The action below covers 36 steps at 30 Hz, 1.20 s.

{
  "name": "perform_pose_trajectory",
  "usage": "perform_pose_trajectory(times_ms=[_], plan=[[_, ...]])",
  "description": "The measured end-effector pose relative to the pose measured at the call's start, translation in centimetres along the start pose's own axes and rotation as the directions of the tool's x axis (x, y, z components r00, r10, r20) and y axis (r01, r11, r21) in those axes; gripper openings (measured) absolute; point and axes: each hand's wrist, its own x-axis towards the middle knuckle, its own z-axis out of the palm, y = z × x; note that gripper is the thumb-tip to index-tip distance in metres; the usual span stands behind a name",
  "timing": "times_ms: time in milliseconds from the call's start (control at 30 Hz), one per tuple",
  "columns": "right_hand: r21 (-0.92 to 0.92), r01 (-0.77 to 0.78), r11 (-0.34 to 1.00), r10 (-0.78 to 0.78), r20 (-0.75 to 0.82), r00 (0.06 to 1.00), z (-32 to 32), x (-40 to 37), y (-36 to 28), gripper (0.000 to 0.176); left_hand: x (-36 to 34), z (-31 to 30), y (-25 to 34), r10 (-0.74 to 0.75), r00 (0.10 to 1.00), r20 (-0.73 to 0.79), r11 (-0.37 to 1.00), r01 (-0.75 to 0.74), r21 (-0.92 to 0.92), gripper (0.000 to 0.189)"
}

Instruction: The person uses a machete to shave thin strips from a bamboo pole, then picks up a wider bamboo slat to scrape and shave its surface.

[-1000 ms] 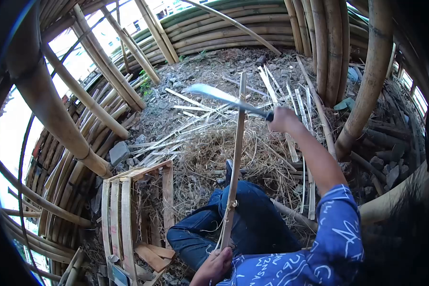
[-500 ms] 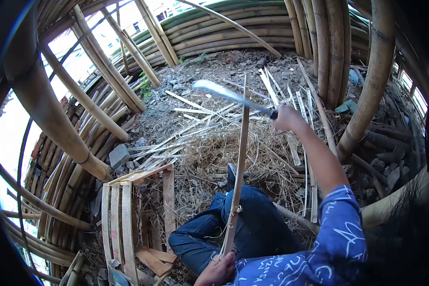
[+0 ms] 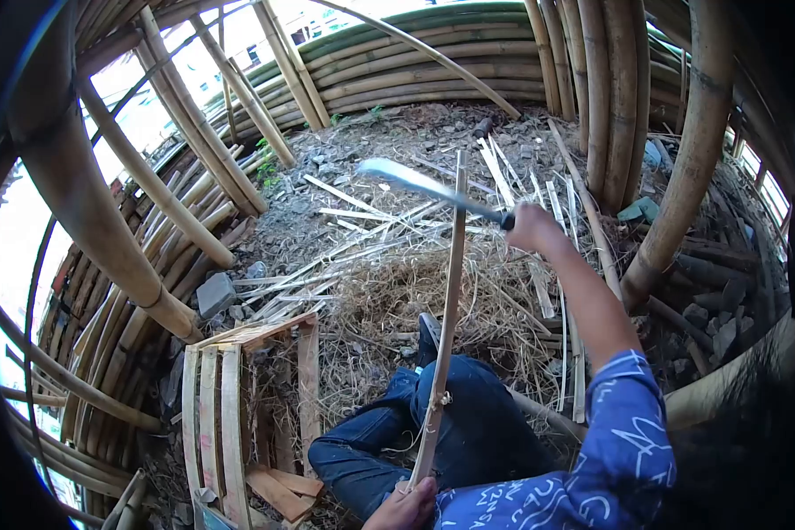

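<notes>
Knife [image 3: 424, 183] gripped by R hand [image 3: 534, 230], wood strip [image 3: 450, 309] crossed nr top — lower end clasped by L hand [image 3: 406, 505] (room edged by crate [image 3: 233, 424] L, poles [image 3: 687, 168] R).

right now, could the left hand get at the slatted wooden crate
Probably not: the left hand grips the bamboo strip, and a bent jeans-clad leg lies partly between that hand and the slatted wooden crate.

We see a slatted wooden crate [image 3: 232, 415] near a grey block [image 3: 215, 295], with stacked bamboo poles [image 3: 371, 81] beyond both.
</notes>
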Motion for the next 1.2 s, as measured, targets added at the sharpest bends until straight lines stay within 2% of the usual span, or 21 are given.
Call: perform_pose_trajectory(times_ms=[67, 133, 167, 200, 267, 300, 367, 433, 533, 600, 667, 733, 767, 867, 967, 1000, 1033, 1067, 1133, 1167, 1200], plan=[[0.212, -0.096, 0.973, 0.107, -0.043, 0.993, 1.7, 4.3, 2.8, 0.036, 0.1, 0.0, 0.7, -0.078, 0.995, 0.059, 0.989, 0.084, -0.122, 0.032], [0.168, -0.103, 0.98, 0.123, -0.116, 0.986, 1.4, 3.7, 1.9, 0.04, -0.3, 1.1, 2.1, 0.044, 0.998, 0.041, 0.998, -0.042, -0.052, 0.034], [0.131, -0.095, 0.987, 0.124, -0.238, 0.963, 3.0, 4.5, 2.0, 0.039, -0.6, 1.4, 0.8, 0.259, 0.965, 0.039, 0.962, -0.261, 0.08, 0.036], [0.173, -0.03, 0.984, 0.052, -0.121, 0.991, 2.1, 3.7, 1.2, 0.036, 0.1, 0.8, 0.4, 0.275, 0.961, 0.034, 0.958, -0.277, 0.079, 0.036], [0.15, 0.043, 0.988, -0.03, -0.089, 0.996, 0.8, 0.1, -1.1, 0.033, 1.1, -0.1, -0.3, 0.263, 0.96, 0.098, 0.961, -0.269, 0.055, 0.038], [0.078, 0.106, 0.991, -0.1, -0.073, 0.992, 1.3, -0.5, -1.0, 0.031, 0.4, -0.1, 1.0, 0.082, 0.992, 0.093, 0.992, -0.09, 0.089, 0.037], [-0.104, 0.221, 0.97, -0.228, -0.067, 0.971, 0.7, -2.4, -1.6, 0.026, 0.9, -1.2, -0.4, 0.079, 0.983, 0.165, 0.994, -0.089, 0.059, 0.036], [-0.072, 0.148, 0.986, -0.155, -0.098, 0.983, 1.2, -0.5, -0.7, 0.026, 1.0, -1.4, -0.9, 0.065, 0.971, 0.229, 0.996, -0.077, 0.042, 0.036], [0.172, -0.091, 0.981, 0.114, -0.132, 0.985, 1.2, 3.2, 1.7, 0.03, 0.5, -0.1, 0.2, 0.225, 0.966, 0.129, 0.972, -0.232, 0.041, 0.035], [0.18, -0.1, 0.979, 0.12, -0.108, 0.987, 1.2, 4.4, 2.6, 0.034, -0.3, 0.4, 1.9, 0.085, 0.992, 0.089, 0.994, -0.091, 0.066, 0.034], [0.148, -0.048, 0.988, 0.076, -0.191, 0.979, 1.9, 4.5, 1.5, 0.034, 1.5, -0.4, -1.0, 0.182, 0.978, 0.104, 0.965, -0.198, 0.173, 0.036], [0.112, 0.02, 0.993, -0.013, -0.068, 0.998, 0.5, 1.9, -0.3, 0.033, -1.4, 2.5, 2.9, 0.1, 0.978, -0.184, 0.978, -0.063, 0.197, 0.038], [0.063, 0.059, 0.996, -0.053, -0.096, 0.994, 0.1, 0.2, -1.5, 0.032, 1.1, -0.2, -0.6, -0.019, 0.999, 0.045, 0.999, 0.021, -0.025, 0.037], [-0.131, 0.167, 0.977, -0.179, -0.089, 0.98, -0.1, -0.5, -1.6, 0.032, 0.0, 0.5, 2.1, 0.087, 0.993, 0.085, 0.993, -0.093, 0.068, 0.037], [0.076, -0.124, 0.989, 0.124, 0.006, 0.992, -0.5, 2.7, -0.2, 0.036, 0.1, 0.2, 1.2, 0.02, 0.996, 0.089, 1.0, -0.018, -0.025, 0.037], [0.092, -0.179, 0.979, 0.19, -0.116, 0.975, 1.2, 5.1, 1.5, 0.037, 0.8, -0.4, 0.1, -0.001, 0.995, 0.1, 0.998, 0.007, -0.063, 0.036], [0.158, -0.163, 0.974, 0.181, -0.11, 0.977, 2.2, 6.5, 3.5, 0.036, 1.5, -0.9, -1.2, 0.143, 0.984, 0.109, 0.985, -0.152, 0.085, 0.036], [0.227, -0.138, 0.964, 0.166, -0.106, 0.981, 2.8, 7.4, 4.2, 0.036, 2.2, -1.5, -2.5, 0.151, 0.984, 0.099, 0.983, -0.16, 0.092, 0.036], [0.284, -0.147, 0.947, 0.2, -0.165, 0.966, 2.4, 5.3, 3.5, 0.038, 2.9, -1.4, -2.2, 0.363, 0.907, 0.213, 0.917, -0.389, 0.094, 0.036], [0.272, -0.166, 0.948, 0.217, -0.168, 0.962, 3.6, 5.2, 4.0, 0.038, 1.7, -0.7, -1.1, 0.172, 0.976, 0.136, 0.984, -0.176, 0.012, 0.037], [0.255, -0.195, 0.947, 0.242, -0.168, 0.956, 4.1, 3.7, 4.0, 0.038, 1.0, -0.2, 0.5, 0.17, 0.976, 0.139, 0.985, -0.172, 0.001, 0.037]])
